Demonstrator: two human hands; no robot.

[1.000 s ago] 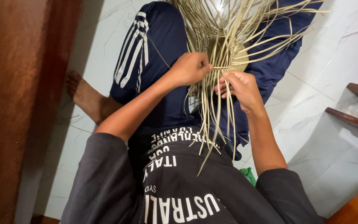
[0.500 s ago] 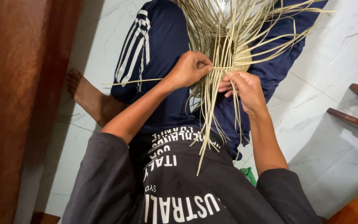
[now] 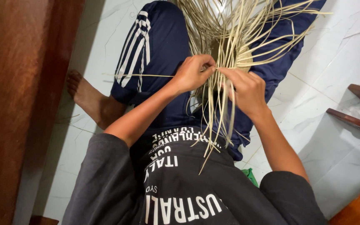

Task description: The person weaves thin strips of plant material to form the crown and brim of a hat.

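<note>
Head view looks down on me where I sit on the white floor [image 3: 338,137], and nearest to the camera is my dark shirt [image 3: 180,196] with pale letters on it. Loose ends of the strips [image 3: 213,137] hang down over it, pointing toward my stomach.

A little farther, my two hands meet at the edge of the weaving. My left hand [image 3: 192,74] is closed in a narrow pinch on one single strip [image 3: 146,76]. This strip lies almost flat and runs sideways, its free end going out to my left over the blue shorts [image 3: 159,46] with white stripes. So its long axis crosses the hanging strips at nearly a right angle, and the grip is at its right end, just where the hands meet. My right hand [image 3: 246,89] is just beside, touching the bundle; its fingers are curled around several upright strips and hold them together. I cannot tell exactly how many are in that hand. The left hand is the one nearer to the free end of the flat strip.

Beyond the hands, the woven part [image 3: 238,54] rests between my knees, and many long strips fan out from it, away from me. My bare foot [image 3: 84,96] lies on the floor at the left, near a brown wooden panel [image 3: 17,104].
</note>
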